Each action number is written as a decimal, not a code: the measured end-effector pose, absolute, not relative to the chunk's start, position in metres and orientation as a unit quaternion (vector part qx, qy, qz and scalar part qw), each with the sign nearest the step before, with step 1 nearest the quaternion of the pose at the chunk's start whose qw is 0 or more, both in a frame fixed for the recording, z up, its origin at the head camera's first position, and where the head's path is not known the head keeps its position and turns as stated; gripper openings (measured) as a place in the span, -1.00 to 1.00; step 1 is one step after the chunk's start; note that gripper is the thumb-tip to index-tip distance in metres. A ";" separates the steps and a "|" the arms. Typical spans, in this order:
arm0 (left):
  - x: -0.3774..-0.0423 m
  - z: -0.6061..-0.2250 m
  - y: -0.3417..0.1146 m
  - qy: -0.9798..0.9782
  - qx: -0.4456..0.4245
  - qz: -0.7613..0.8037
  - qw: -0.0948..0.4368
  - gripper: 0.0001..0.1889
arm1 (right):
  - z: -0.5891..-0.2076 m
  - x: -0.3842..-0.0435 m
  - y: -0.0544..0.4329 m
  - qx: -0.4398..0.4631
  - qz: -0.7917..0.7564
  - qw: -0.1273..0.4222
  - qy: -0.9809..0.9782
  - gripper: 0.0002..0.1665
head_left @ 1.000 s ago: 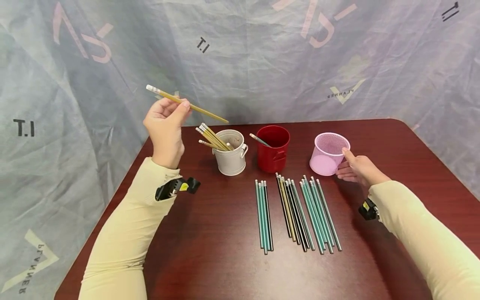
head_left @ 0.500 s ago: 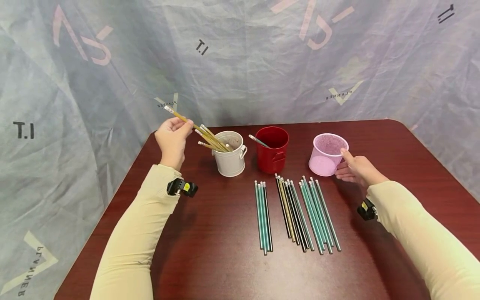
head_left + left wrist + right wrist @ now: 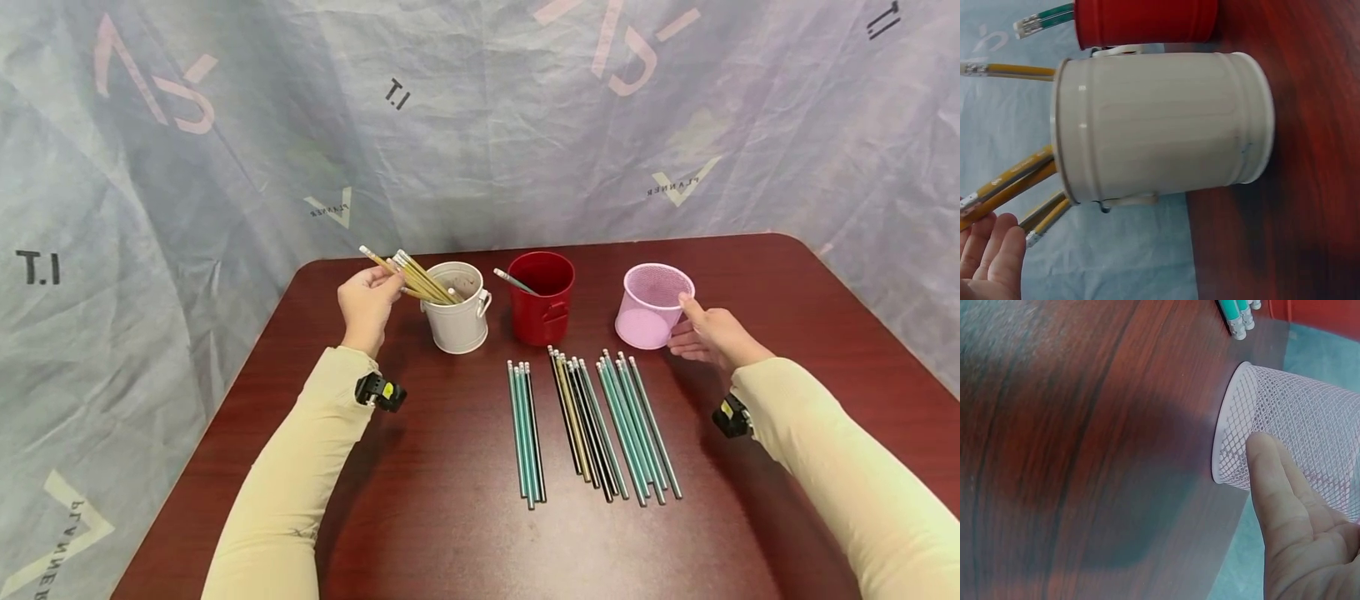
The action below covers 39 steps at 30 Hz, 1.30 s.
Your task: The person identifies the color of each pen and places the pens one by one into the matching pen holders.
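My left hand [image 3: 367,310] pinches a yellow pencil [image 3: 375,257] near its white eraser end. The pencil slants down to the mouth of the white metal bucket [image 3: 459,329], beside other yellow pencils [image 3: 423,279] leaning out of it. In the left wrist view, fingers [image 3: 1004,256] lie close to these pencils, left of the bucket's rim. On the right, my right hand [image 3: 712,335] touches the side of a pink mesh cup [image 3: 647,322], thumb at the rim. Its fingers [image 3: 1279,500] look fairly straight along the mesh in the right wrist view.
Between the two containers stands a red bucket [image 3: 542,321] with a teal pencil [image 3: 516,281] leaning out. In front lie three groups of pencils: teal and black [image 3: 528,433], mixed black, gold and teal [image 3: 588,425], and teal [image 3: 637,429]. A grey cloth [image 3: 480,125] hangs behind the table.
My left hand has come down and to the right with the yellow pencil, bringing it to the white bucket. The right hand has stayed at the pink cup.
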<state>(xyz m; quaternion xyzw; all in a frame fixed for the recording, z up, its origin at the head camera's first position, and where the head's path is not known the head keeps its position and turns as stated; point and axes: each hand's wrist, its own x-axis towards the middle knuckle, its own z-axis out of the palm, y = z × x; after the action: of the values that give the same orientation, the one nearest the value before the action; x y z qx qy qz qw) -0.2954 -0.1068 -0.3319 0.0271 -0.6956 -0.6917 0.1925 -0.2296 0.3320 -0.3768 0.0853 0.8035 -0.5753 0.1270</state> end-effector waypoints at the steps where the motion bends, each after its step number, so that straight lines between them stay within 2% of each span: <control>1: -0.295 -0.333 -0.107 -0.696 0.028 -0.691 0.194 -0.76 | -0.377 -0.230 0.332 0.085 -0.576 0.127 0.803 0.00; 16: -0.304 -0.333 -0.113 -0.698 0.096 -0.696 0.137 -0.74 | -0.375 -0.230 0.330 0.079 -0.571 0.123 0.808 -0.04; 23: -0.308 -0.321 -0.117 -0.738 0.131 -0.655 0.097 -0.76 | -0.378 -0.230 0.331 0.079 -0.575 0.127 0.804 -0.03; 30: -0.307 -0.312 -0.120 -0.756 0.123 -0.636 0.097 -0.72 | -0.377 -0.230 0.332 0.083 -0.574 0.128 0.805 0.00; 34: -0.304 -0.308 -0.120 -0.769 0.123 -0.615 0.125 -0.73 | -0.377 -0.230 0.332 0.078 -0.574 0.131 0.805 -0.03; 39: -0.291 -0.297 -0.112 -0.789 0.085 -0.558 0.242 -0.74 | -0.377 -0.230 0.332 0.077 -0.577 0.132 0.802 -0.02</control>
<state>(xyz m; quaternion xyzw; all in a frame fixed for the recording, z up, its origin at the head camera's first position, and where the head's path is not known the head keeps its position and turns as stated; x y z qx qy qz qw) -0.2912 -0.1119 -0.2969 0.0849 -0.7894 -0.5577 0.2421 -0.2296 0.3324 -0.3774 0.0765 0.8021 -0.5774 0.1315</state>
